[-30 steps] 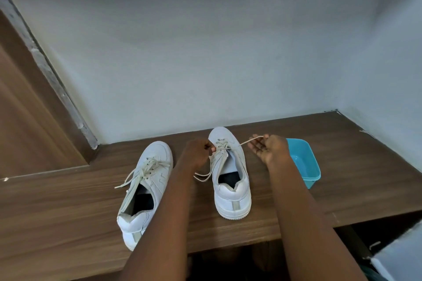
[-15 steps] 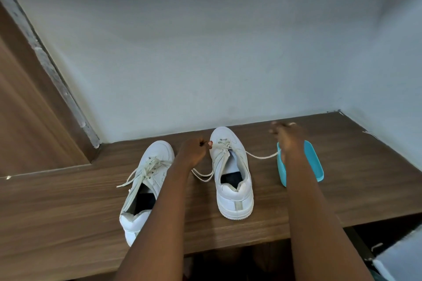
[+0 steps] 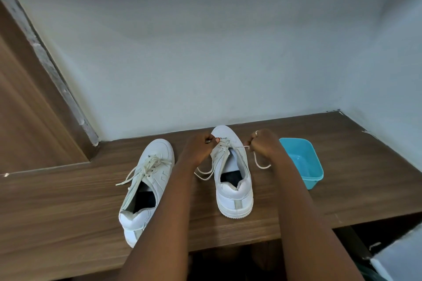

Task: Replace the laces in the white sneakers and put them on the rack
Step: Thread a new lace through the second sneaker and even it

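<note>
Two white sneakers stand on the wooden shelf, toes toward the wall. The left sneaker keeps its off-white lace, with loose ends trailing left. The right sneaker is partly unlaced. My left hand pinches the lace at the upper eyelets on the shoe's left side, and a loop hangs below it. My right hand grips the other lace end just right of the shoe, with slack curling beneath it.
A turquoise plastic tub sits on the shelf just right of my right hand. A pale wall backs the shelf and turns a corner at the right. A wooden panel rises at the left.
My right hand pulled the lace out to the right over the tub, then came back close to the right sneaker. My left hand stayed at the eyelets.
</note>
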Demonstrator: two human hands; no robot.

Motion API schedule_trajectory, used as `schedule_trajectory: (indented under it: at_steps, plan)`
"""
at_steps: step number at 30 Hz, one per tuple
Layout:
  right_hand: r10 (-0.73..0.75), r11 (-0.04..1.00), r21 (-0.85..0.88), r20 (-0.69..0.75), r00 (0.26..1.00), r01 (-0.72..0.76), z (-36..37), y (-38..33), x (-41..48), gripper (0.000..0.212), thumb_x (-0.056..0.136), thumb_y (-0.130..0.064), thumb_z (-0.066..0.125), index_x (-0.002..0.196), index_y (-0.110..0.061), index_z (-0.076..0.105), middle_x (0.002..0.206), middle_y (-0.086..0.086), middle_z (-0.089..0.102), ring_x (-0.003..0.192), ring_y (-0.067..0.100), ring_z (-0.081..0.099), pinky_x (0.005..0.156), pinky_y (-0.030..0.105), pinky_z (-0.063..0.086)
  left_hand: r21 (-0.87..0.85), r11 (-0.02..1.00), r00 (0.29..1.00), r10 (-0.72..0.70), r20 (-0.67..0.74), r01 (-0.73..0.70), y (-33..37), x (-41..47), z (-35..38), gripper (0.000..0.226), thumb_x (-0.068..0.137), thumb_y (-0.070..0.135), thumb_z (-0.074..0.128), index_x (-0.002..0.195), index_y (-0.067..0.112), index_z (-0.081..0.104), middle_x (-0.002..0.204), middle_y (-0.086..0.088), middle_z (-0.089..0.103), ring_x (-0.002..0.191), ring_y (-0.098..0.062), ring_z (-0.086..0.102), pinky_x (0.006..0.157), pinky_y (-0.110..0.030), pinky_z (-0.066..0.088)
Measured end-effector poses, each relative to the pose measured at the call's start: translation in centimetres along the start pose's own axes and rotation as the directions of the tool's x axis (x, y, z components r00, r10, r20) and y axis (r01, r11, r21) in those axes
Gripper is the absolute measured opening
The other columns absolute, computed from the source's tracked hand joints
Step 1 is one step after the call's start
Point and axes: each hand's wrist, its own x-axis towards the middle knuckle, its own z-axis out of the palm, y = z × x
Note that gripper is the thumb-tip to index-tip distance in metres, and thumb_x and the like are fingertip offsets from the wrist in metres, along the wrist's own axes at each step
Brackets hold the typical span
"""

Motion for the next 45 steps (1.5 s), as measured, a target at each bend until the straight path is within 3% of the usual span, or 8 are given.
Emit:
schedule_trajectory:
  at_steps: [10,15,20,26,30,33,37,45]
  plan:
    - [0.384,0.891,-0.106,-0.34,0.858,-0.441,-1.2,1.8,-0.1,0.033,0.095,-0.011,0.051,0.126,-0.002,0.049,0.13,0.019,0.051,0.121,0.032,0.048,0.106,0.042,0.036,-0.142,0.989,0.998,-0.039,-0.039,0.033,-0.2,-0.4,-1.0,0.027,0.098,0.022,0.045,0.074,0.024,0.055,0.061,0.004,0.043,0.057,-0.007,0.038,0.054,-0.022,0.028]
    - [0.09,0.994,-0.057,-0.065,0.994,-0.093,0.0,0.0,-0.2,0.024,0.086,-0.008,0.057,0.107,0.001,0.065,0.114,0.013,0.064,0.104,0.026,0.058,0.081,0.03,0.043,-0.253,0.967,0.996,-0.029,-0.082,0.007,-0.1,-0.3,-0.9,0.025,0.098,0.019,0.046,0.078,0.026,0.06,0.061,0.009,0.047,0.057,-0.007,0.039,0.056,-0.022,0.03]
    - [-0.068,0.996,0.063,0.051,0.996,0.065,1.2,-1.4,-1.1,0.015,0.084,-0.001,0.061,0.093,-0.007,0.073,0.101,0.006,0.069,0.084,0.013,0.058,0.059,0.012,0.038,-0.25,0.968,0.996,-0.03,-0.081,0.009,0.0,-0.1,-0.6,0.02,0.098,0.022,0.046,0.087,0.021,0.063,0.069,0.011,0.053,0.063,-0.005,0.043,0.058,-0.019,0.032]
    - [0.071,0.995,-0.063,-0.005,0.997,-0.071,1.4,-0.5,-0.1,0.02,0.083,-0.001,0.053,0.065,-0.009,0.052,0.091,0.011,0.065,0.095,0.028,0.058,0.08,0.032,0.043,-0.239,0.971,0.998,-0.018,-0.067,0.002,-0.3,0.0,-0.5,0.019,0.097,0.023,0.048,0.096,0.017,0.066,0.081,0.003,0.057,0.066,-0.003,0.045,0.06,-0.015,0.033]
    - [0.273,0.934,-0.161,-0.255,0.928,-0.319,0.9,-0.1,-0.4,0.024,0.095,-0.016,0.047,0.114,-0.006,0.059,0.12,0.013,0.059,0.114,0.029,0.053,0.095,0.038,0.04,-0.256,0.966,0.998,-0.042,-0.051,0.027,-0.4,0.1,-0.6,0.019,0.098,0.02,0.047,0.096,0.015,0.065,0.081,0.005,0.057,0.069,-0.003,0.048,0.059,-0.012,0.034]
    - [0.276,0.878,-0.271,-0.385,0.881,-0.394,0.4,0.3,-0.7,0.026,0.097,-0.022,0.047,0.117,-0.007,0.056,0.12,0.012,0.059,0.115,0.028,0.051,0.099,0.038,0.038,-0.262,0.965,0.999,-0.03,-0.032,0.021,-0.5,0.1,-0.4,0.019,0.098,0.018,0.046,0.09,0.017,0.063,0.092,0.002,0.062,0.082,-0.01,0.054,0.063,-0.014,0.036]
    - [0.209,0.941,-0.218,-0.228,0.951,-0.259,0.6,-0.3,-0.3,0.028,0.094,-0.021,0.05,0.118,-0.011,0.059,0.125,0.011,0.056,0.121,0.03,0.046,0.096,0.036,0.039,-0.275,0.961,0.999,-0.02,-0.043,0.008,-0.5,0.1,-0.1,0.022,0.099,0.014,0.044,0.094,0.013,0.065,0.091,0.005,0.061,0.078,-0.003,0.052,0.058,-0.006,0.037]
    - [-0.056,0.998,-0.033,0.008,0.998,0.056,1.9,-1.9,-1.1,0.025,0.084,-0.003,0.055,0.074,-0.023,0.067,0.099,0.001,0.07,0.101,0.021,0.061,0.094,0.039,0.048,-0.273,0.962,0.998,-0.013,-0.065,-0.005,-0.4,0.5,0.2,0.019,0.098,0.016,0.046,0.101,0.014,0.065,0.096,0.004,0.062,0.086,-0.008,0.055,0.06,-0.002,0.038]
